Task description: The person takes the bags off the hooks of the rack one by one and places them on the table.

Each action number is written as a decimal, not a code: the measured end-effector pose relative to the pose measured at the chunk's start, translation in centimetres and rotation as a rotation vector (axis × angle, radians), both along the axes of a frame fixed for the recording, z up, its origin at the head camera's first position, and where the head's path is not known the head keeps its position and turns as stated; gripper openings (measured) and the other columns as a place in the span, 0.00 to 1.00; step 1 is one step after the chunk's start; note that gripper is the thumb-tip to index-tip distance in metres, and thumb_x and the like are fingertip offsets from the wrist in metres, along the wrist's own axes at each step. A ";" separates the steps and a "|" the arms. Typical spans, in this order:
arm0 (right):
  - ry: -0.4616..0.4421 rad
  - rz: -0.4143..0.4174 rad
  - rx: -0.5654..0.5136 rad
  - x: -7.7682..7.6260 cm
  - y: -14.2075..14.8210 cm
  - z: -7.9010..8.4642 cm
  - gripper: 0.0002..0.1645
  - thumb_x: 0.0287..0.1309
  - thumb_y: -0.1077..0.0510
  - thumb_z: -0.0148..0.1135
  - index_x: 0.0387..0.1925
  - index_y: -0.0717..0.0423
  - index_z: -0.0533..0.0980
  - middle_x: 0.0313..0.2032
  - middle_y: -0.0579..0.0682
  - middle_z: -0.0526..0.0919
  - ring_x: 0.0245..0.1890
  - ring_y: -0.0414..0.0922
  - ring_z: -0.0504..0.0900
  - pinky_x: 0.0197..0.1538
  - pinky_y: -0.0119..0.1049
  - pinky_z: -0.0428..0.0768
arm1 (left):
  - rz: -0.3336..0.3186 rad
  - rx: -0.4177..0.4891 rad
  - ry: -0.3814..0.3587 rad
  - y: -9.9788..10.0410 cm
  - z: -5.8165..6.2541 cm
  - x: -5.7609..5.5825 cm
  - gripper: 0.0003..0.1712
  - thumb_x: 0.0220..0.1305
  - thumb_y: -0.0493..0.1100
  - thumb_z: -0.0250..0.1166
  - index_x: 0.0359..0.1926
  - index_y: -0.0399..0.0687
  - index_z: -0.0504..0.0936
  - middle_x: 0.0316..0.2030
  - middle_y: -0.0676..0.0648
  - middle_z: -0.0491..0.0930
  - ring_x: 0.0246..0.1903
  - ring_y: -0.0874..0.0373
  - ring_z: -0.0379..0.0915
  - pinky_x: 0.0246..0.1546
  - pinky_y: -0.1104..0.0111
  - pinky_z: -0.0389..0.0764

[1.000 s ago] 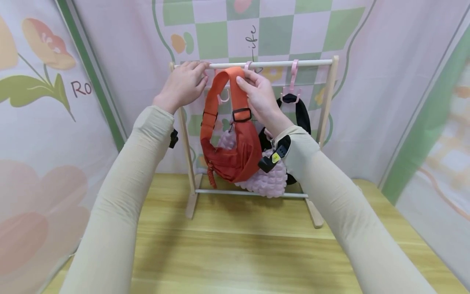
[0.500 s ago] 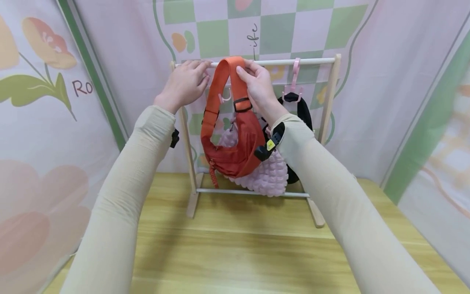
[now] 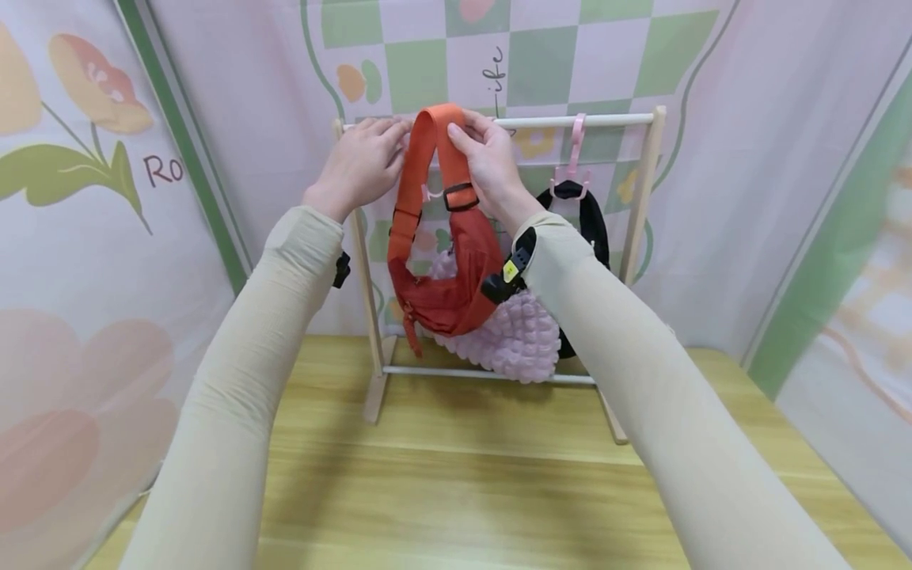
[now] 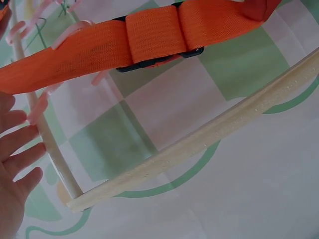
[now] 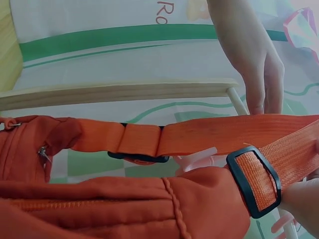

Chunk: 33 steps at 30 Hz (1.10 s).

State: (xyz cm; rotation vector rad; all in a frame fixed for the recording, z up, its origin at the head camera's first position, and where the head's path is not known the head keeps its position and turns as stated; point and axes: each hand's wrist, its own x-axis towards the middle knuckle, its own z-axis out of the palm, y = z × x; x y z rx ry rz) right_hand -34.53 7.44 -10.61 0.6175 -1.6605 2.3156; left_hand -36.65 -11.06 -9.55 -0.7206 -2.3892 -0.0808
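Note:
In the head view, an orange-red crossbody bag (image 3: pixel 445 309) hangs in front of a rack. My right hand (image 3: pixel 492 162) pinches its wide orange strap (image 3: pixel 450 150) near the loop's top, between thumb and fingers. The loop stands slightly above the rack's white top rail (image 3: pixel 541 122). My left hand (image 3: pixel 362 162) rests at the rail's left end. The left wrist view shows that hand's (image 4: pixel 17 169) fingers extended by the rail and a pink hook (image 4: pixel 37 107), the orange strap passing just above them. In the right wrist view, a black buckle (image 5: pixel 254 181) sits beside my right thumb.
A lilac puffy bag (image 3: pixel 516 340) hangs behind the orange-red one, partly hidden. To the right, a black bag (image 3: pixel 593 218) hangs from a pink hook (image 3: pixel 577 150). The rack's wooden feet (image 3: pixel 376 400) stand on a wood-grain table (image 3: pixel 456 491). Printed curtains (image 3: pixel 684 237) enclose the back and sides.
My right hand has carried the orange-red bag upward and then to the left, so its strap loop now tops the rail. My left hand has stayed at the rail's left end.

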 end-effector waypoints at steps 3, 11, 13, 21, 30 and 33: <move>0.023 0.015 -0.014 0.0 -0.1 -0.1 0.22 0.65 0.63 0.53 0.60 0.60 0.70 0.52 0.54 0.76 0.53 0.46 0.76 0.58 0.35 0.75 | 0.000 0.000 -0.001 -0.1 -0.1 0.0 0.27 0.74 0.48 0.41 0.69 0.46 0.63 0.67 0.43 0.66 0.67 0.46 0.58 0.70 0.56 0.56; 0.052 0.047 -0.023 0.5 0.2 -0.2 0.23 0.65 0.64 0.52 0.61 0.60 0.69 0.51 0.54 0.76 0.52 0.45 0.76 0.59 0.35 0.74 | -0.007 -0.012 -0.002 -0.3 -0.2 -0.1 0.28 0.73 0.47 0.44 0.70 0.47 0.61 0.68 0.43 0.64 0.68 0.46 0.57 0.70 0.55 0.55; 0.051 0.052 -0.014 0.7 0.4 -0.5 0.23 0.65 0.64 0.52 0.62 0.61 0.68 0.53 0.55 0.75 0.54 0.46 0.75 0.60 0.35 0.74 | -0.018 -0.016 0.004 -0.4 -0.3 -0.1 0.27 0.73 0.47 0.44 0.70 0.47 0.61 0.68 0.42 0.64 0.68 0.46 0.57 0.70 0.55 0.55; 0.023 0.117 0.037 1.5 1.0 -1.7 0.24 0.67 0.65 0.49 0.63 0.64 0.66 0.56 0.58 0.74 0.55 0.46 0.75 0.59 0.37 0.74 | -0.019 -0.034 -0.014 -0.4 -0.6 -0.1 0.29 0.73 0.48 0.45 0.72 0.47 0.56 0.71 0.43 0.58 0.70 0.47 0.53 0.72 0.56 0.52; 0.025 0.165 0.104 3.1 1.7 -3.0 0.24 0.69 0.64 0.47 0.64 0.66 0.63 0.51 0.53 0.75 0.50 0.42 0.76 0.49 0.29 0.76 | -0.018 -0.043 0.006 -0.5 -1.0 -0.1 0.32 0.72 0.47 0.47 0.73 0.47 0.53 0.71 0.42 0.56 0.71 0.46 0.50 0.72 0.55 0.50; 0.026 0.181 0.116 3.6 1.9 -3.3 0.24 0.69 0.64 0.46 0.64 0.66 0.63 0.51 0.53 0.76 0.48 0.41 0.77 0.48 0.29 0.77 | -0.023 -0.040 0.026 -0.6 -1.4 0.0 0.32 0.71 0.47 0.48 0.73 0.48 0.53 0.72 0.43 0.55 0.71 0.45 0.50 0.72 0.55 0.50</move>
